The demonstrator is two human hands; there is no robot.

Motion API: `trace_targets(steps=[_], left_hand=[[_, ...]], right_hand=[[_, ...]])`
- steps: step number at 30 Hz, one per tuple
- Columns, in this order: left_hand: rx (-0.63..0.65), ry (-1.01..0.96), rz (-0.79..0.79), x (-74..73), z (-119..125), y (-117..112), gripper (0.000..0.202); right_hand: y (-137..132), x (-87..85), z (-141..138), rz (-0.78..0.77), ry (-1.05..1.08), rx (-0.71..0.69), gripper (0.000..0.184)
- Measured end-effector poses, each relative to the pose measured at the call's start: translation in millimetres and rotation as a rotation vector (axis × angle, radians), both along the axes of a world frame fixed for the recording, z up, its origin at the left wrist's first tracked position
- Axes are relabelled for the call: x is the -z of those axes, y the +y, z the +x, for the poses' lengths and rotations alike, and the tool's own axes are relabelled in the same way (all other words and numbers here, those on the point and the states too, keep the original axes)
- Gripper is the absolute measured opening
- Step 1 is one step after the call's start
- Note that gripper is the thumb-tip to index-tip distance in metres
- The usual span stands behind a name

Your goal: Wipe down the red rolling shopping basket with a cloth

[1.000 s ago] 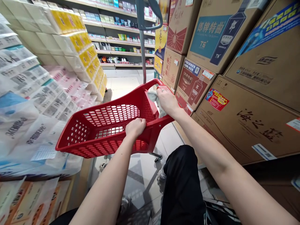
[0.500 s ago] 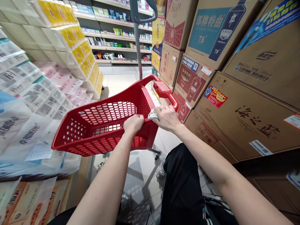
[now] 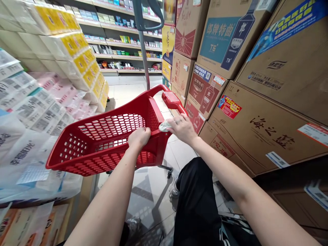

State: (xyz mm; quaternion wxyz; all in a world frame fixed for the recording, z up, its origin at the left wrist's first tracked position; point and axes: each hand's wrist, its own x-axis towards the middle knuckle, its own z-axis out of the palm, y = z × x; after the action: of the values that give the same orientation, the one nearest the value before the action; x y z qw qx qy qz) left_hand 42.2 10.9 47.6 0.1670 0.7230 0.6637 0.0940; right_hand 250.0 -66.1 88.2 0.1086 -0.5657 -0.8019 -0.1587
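Note:
A red plastic shopping cart (image 3: 77, 164) with a perforated basket stands in front of me, its basket bare inside. My left hand (image 3: 139, 139) is closed over the near rim of the basket. Further right, my right hand (image 3: 182, 128) presses a crumpled whitish cloth (image 3: 165, 126) against the rim corner beside the handle. The fingers of that hand are bent over the cloth, so part of it is hidden. The cart's red handle (image 3: 174, 99) rises just beyond my right hand.
Stacked cardboard cartons (image 3: 271, 123) wall the right side. Tissue packs (image 3: 58, 51) and plastic-wrapped paper bundles (image 3: 28, 147) are piled on the left. Behind the cart are a grey upright pole (image 3: 144, 51) and shelves of small goods (image 3: 118, 44). My knee (image 3: 196, 191) is below.
The cart and both hands sit slightly further left in view, as the camera has turned a little. My right hand's fingers have shifted and straightened somewhat on the cloth, still by the rim corner.

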Motion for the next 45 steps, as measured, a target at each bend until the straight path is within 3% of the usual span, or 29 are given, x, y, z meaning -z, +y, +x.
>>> trace_targets(steps=[4,8,15,18,22,27,32,36,42,45], left_hand=[[-0.015,0.003,-0.003,-2.2,1,-1,0.051],[-0.016,-0.002,0.004,-2.5,5,-3,0.051],[-0.074,0.007,0.054,0.5,12,-3,0.052],[-0.022,0.005,0.06,1.4,10,-4,0.054],[0.092,0.084,0.115,10.4,-18,-9,0.062],[0.016,0.272,0.07,29.5,-71,-11,0.076],[-0.05,0.258,0.004,34.0,-77,-7,0.075],[-0.031,0.247,0.034,31.1,-64,-10,0.072],[0.066,0.313,0.106,33.6,-61,-16,0.068],[0.042,0.307,0.077,35.7,-68,-12,0.069]], right_hand=[[7,-11.7,29,0.01,0.004,0.006,0.049],[21,-13.0,21,0.076,-0.009,0.016,0.051],[20,29.7,-24,0.271,0.056,-0.024,0.04],[15,39.3,-27,0.288,0.058,-0.076,0.037],[19,39.6,-13,0.246,0.007,-0.203,0.04],[33,41.7,1,0.265,0.007,-0.205,0.043],[41,38.5,-1,0.248,-0.031,-0.201,0.041],[44,42.7,-26,0.199,-0.062,-0.221,0.035],[53,63.4,-94,0.139,-0.143,-0.286,0.031],[57,58.0,-101,0.086,-0.178,-0.349,0.029]])
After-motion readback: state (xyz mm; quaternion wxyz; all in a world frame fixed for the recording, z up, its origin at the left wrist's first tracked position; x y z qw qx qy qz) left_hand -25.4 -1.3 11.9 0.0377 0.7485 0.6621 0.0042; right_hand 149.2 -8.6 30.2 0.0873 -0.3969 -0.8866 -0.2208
